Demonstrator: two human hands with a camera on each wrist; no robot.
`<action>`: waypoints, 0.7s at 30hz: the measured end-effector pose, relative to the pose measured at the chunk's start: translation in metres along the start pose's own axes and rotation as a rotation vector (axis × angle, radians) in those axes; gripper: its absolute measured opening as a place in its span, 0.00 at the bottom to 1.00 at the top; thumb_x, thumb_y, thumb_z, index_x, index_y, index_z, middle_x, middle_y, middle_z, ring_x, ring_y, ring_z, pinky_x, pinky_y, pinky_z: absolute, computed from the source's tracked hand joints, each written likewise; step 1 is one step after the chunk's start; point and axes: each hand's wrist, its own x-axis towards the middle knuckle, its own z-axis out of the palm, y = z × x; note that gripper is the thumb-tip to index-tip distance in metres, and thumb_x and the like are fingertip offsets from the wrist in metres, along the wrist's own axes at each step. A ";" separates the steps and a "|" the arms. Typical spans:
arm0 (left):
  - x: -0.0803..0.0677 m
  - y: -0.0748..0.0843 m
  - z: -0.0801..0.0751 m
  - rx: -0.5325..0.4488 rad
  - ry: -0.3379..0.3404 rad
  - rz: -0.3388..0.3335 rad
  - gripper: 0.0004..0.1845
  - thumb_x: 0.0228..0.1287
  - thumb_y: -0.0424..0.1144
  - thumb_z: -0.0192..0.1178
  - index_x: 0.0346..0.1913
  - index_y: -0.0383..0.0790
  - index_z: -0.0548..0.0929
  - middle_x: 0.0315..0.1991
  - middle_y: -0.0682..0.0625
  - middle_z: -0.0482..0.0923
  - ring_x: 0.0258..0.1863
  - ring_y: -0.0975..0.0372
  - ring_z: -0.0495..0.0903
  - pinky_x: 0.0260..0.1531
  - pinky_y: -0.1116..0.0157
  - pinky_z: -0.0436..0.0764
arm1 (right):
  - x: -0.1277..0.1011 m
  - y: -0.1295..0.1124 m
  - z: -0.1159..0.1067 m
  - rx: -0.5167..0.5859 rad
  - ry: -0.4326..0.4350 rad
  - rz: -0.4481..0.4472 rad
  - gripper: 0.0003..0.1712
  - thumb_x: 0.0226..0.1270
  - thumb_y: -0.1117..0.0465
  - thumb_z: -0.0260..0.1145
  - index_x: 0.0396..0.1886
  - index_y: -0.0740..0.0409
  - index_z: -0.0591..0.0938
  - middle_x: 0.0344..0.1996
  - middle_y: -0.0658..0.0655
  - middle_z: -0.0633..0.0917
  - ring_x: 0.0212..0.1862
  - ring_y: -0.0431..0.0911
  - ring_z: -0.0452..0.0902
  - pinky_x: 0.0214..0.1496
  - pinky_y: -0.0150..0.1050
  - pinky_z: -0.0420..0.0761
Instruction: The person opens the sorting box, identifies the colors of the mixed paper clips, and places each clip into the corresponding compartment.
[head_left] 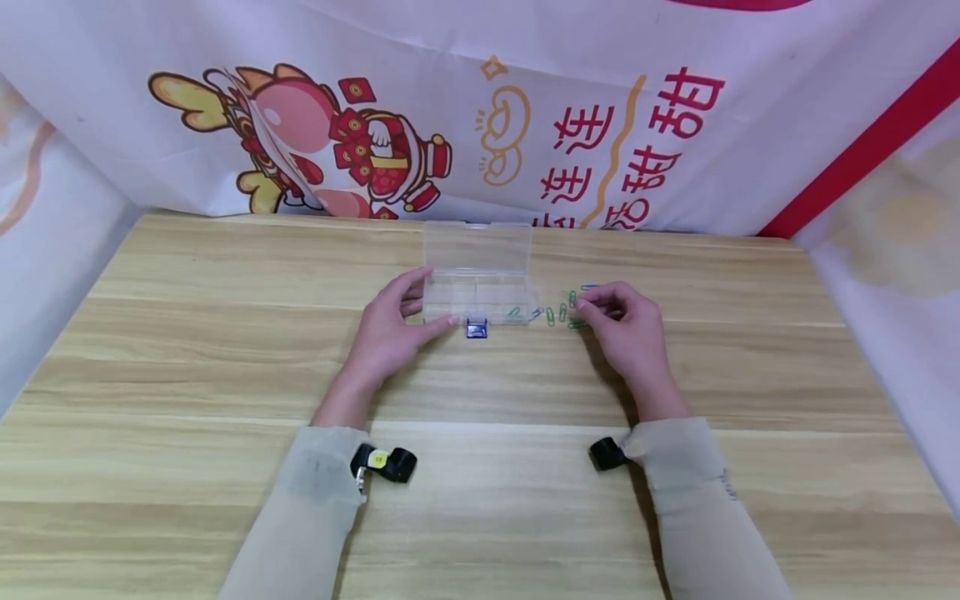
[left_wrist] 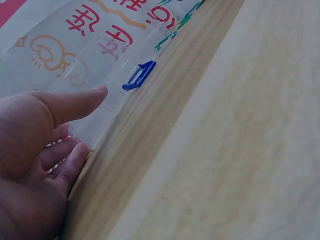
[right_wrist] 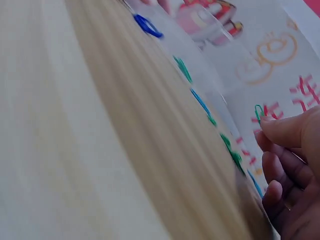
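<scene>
Two hands engaged: left hand (head_left: 390, 329) braced flat against open clear compartment box (head_left: 478, 287), steadying it; right hand (head_left: 626, 325) pinching green paper clip (right_wrist: 258, 112) above loose clips (head_left: 558, 313) beside box.

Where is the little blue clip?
In the head view, the blue binder clip lies on the wooden table just in front of the clear plastic box, beside the left hand's fingertips.
</scene>
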 end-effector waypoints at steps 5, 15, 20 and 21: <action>-0.001 0.001 0.000 0.001 -0.001 -0.005 0.44 0.67 0.44 0.77 0.83 0.53 0.67 0.76 0.43 0.72 0.74 0.47 0.75 0.76 0.52 0.78 | -0.003 -0.011 0.015 0.055 -0.034 -0.058 0.11 0.75 0.57 0.73 0.49 0.59 0.88 0.44 0.54 0.88 0.45 0.45 0.79 0.45 0.30 0.81; -0.001 0.002 0.001 0.003 0.000 -0.009 0.44 0.68 0.43 0.76 0.83 0.53 0.67 0.76 0.42 0.72 0.74 0.47 0.75 0.76 0.52 0.79 | -0.009 -0.023 0.036 0.022 -0.094 -0.126 0.07 0.76 0.59 0.72 0.48 0.57 0.87 0.45 0.57 0.87 0.46 0.48 0.77 0.49 0.38 0.79; -0.001 0.002 0.001 0.008 0.003 -0.008 0.45 0.67 0.44 0.77 0.83 0.54 0.67 0.77 0.43 0.71 0.74 0.47 0.75 0.76 0.52 0.79 | -0.009 -0.024 0.040 -0.028 -0.102 -0.117 0.06 0.77 0.59 0.71 0.47 0.56 0.87 0.44 0.56 0.87 0.45 0.49 0.77 0.48 0.41 0.80; -0.001 0.002 0.000 0.009 0.004 -0.007 0.45 0.67 0.44 0.77 0.83 0.54 0.67 0.77 0.43 0.71 0.74 0.47 0.75 0.76 0.52 0.79 | -0.009 -0.024 0.040 -0.038 -0.103 -0.116 0.06 0.77 0.59 0.71 0.47 0.56 0.87 0.44 0.56 0.86 0.45 0.49 0.77 0.48 0.41 0.80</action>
